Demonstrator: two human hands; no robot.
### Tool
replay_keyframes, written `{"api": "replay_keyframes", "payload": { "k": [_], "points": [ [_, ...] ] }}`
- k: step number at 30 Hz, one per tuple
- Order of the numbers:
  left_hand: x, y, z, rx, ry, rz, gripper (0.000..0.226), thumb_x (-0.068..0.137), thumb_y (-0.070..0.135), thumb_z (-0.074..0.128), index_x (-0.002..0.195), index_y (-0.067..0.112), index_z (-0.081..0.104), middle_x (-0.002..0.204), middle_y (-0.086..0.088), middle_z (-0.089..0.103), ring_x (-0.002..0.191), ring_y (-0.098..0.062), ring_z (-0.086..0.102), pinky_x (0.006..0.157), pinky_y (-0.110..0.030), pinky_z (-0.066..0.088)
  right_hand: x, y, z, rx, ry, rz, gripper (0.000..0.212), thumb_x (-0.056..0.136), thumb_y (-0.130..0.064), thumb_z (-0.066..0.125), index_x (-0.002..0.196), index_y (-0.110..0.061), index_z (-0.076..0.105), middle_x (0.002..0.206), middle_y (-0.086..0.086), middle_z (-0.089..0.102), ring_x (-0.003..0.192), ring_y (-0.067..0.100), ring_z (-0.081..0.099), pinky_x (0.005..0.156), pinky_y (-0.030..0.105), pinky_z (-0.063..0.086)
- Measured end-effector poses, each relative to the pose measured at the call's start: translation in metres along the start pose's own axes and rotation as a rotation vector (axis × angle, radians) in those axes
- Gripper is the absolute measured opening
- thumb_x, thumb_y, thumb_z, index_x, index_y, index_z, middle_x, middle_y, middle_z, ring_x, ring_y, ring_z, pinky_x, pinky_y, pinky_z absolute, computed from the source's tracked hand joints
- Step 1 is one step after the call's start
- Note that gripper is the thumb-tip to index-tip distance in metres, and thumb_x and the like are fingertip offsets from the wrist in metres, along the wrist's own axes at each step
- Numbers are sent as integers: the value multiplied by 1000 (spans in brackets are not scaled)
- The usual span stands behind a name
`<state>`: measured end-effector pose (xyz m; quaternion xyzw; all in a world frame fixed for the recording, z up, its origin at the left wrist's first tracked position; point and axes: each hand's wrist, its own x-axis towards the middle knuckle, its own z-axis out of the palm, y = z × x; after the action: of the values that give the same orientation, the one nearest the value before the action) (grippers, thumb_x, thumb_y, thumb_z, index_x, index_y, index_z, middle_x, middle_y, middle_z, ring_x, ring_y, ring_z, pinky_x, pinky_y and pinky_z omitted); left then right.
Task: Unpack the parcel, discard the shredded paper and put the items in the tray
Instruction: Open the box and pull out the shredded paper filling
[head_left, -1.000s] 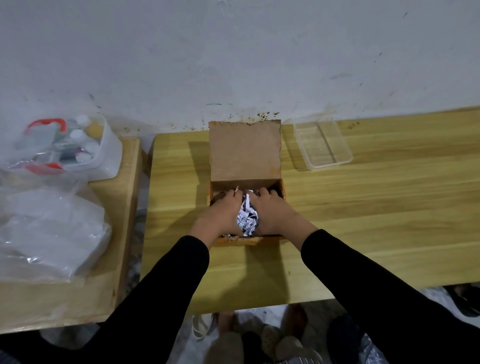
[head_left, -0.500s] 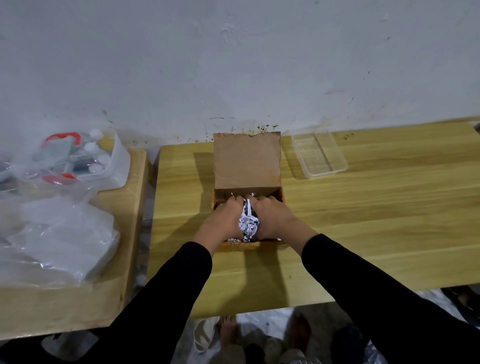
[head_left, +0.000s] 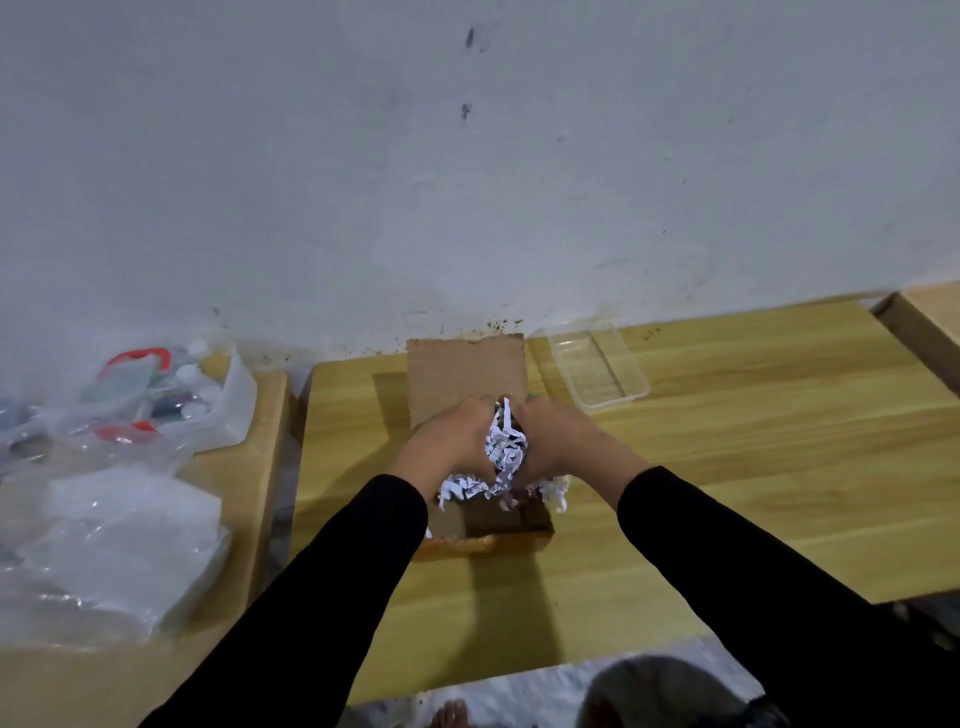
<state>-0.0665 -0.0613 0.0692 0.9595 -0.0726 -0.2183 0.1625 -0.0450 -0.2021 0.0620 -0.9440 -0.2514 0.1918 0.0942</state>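
Observation:
A brown cardboard parcel (head_left: 493, 519) stands open on the wooden table (head_left: 727, 467), its lid (head_left: 462, 369) tipped back toward the wall. My left hand (head_left: 441, 447) and my right hand (head_left: 561, 441) press together a wad of black-and-white shredded paper (head_left: 504, 447), raised just above the box. Loose strips trail down over the box rim. Any items inside the box are hidden. A clear plastic tray (head_left: 597, 369) lies empty to the right of the lid, near the wall.
A second lower table (head_left: 228, 499) on the left carries clear plastic bags (head_left: 114, 540) and a plastic bin of small bottles (head_left: 171, 395). The wall runs just behind the box. Another wooden surface (head_left: 930, 322) shows at the far right.
Both hands have lifted the wad of shredded paper up out of the box; strips now hang over its edge. The camera view has tilted upward.

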Motion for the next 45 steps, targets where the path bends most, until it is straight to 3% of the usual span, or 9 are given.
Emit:
{"api": "replay_keyframes", "payload": {
  "k": [7,15,19,25,28,33,38,45],
  "points": [
    [38,93,0,-20,-33,199,71,55,17,85,115,12,48,114,-9,57,100,-29,60,78,-34,51,-52,82,-26,15,97,129,70,49,-40,79,110,-23,49,100,4,67,92,28,64,73,35,53],
    [82,198,78,-15,-153,320,76,55,19,84,117,12,41,122,-11,46,105,-33,55,84,-45,50,-124,195,12,83,53,344,77,47,-43,77,113,-21,43,104,8,63,98,32,60,75,35,49],
    [96,232,113,-10,-179,357,75,62,18,81,123,11,38,124,-11,41,104,-34,54,75,-36,45,-143,234,34,114,39,414,75,51,-41,78,114,-20,41,105,10,61,99,35,59,76,35,46],
    [115,234,137,4,-175,342,90,61,20,83,134,12,32,132,-9,37,113,-34,51,87,-41,46,-139,249,52,2,13,280,78,70,-45,67,135,-15,36,132,10,44,114,34,45,99,45,34],
    [119,222,136,-4,-177,308,91,62,21,82,137,14,32,135,-7,37,120,-30,45,95,-40,42,-129,246,57,23,8,262,79,70,-44,68,135,-14,35,134,9,43,115,33,41,98,44,33],
    [119,209,127,17,-187,283,95,65,29,81,143,17,28,142,-4,36,128,-28,36,103,-41,36,-125,247,52,128,-8,393,104,58,-45,80,141,-22,22,133,9,42,123,34,41,98,48,38],
    [114,211,123,58,-171,270,93,65,33,79,142,21,29,144,-1,34,130,-26,34,105,-41,33,-134,251,46,190,15,389,97,61,-43,78,140,-26,25,132,8,45,122,33,44,98,45,40],
    [107,222,116,114,-144,283,85,72,38,76,141,21,31,144,-3,35,132,-26,33,107,-40,26,-149,254,35,321,29,348,81,69,-29,78,137,-14,36,132,12,45,120,31,46,96,39,44]
  ]
}}
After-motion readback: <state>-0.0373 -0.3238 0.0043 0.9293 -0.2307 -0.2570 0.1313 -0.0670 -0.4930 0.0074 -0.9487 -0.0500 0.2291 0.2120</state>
